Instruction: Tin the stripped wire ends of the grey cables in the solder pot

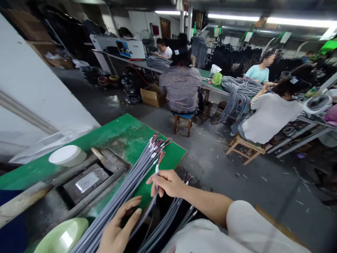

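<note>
My right hand (166,183) pinches a single grey cable (151,205) close to its end, where a white sleeve and bare reddish wire ends stick up past the fingertips. Below and left of it, my left hand (121,225) has its thumb and fingers apart, with nothing visibly gripped. It is beside a long bundle of grey cables (131,172) lying across the green tabletop (119,127). The bundle's far ends show white sleeves and red and black wires. More grey cables (165,219) lie by my lap, partly hidden by my right arm.
Left of the bundle sits a dark, grimy block with a shiny silver square (87,181). Around it are a white round lid (67,155), a wooden handle (23,203) and a light green bowl (63,237). Several people sit at a long bench (207,74) beyond, with cable heaps (239,88).
</note>
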Demonstrator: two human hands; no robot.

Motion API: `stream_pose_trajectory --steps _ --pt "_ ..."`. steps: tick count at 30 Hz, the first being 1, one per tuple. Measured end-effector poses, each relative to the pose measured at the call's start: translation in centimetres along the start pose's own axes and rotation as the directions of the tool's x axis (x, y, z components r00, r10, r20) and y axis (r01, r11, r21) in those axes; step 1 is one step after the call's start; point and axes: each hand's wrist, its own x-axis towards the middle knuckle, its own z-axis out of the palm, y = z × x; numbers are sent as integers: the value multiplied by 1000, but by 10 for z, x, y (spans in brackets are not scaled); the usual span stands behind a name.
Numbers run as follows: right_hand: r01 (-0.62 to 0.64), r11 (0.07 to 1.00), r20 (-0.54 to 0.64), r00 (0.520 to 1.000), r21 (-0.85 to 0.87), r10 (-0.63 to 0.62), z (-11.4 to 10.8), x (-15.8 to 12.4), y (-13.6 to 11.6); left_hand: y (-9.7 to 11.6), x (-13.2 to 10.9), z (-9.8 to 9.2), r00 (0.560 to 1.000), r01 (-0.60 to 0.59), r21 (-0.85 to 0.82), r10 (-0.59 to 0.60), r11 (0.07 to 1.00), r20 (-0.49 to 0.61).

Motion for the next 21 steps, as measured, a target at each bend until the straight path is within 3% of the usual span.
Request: stream_pose_trajectory --steps 3,5,8,11,21 --pt "-11 961 173 983 -277 61 6 -17 -5 18 -14 1 965 236 -275 -258 932 -43" --pt "1 921 216 972 -388 90 13 -25 -6 35 -23 3 937 300 -429 -348 852 -38" --pt "4 869 264 953 -494 146 22 -25 -4 50 -24 3 932 228 -632 -354 740 -78" --pt "16 838 344 916 -546 207 30 -19 1 50 -24 1 916 133 -753 -370 644 -154" --pt "97 782 483 831 -616 277 48 -8 6 43 -48 -6 863 -58 -836 -394 545 -316"
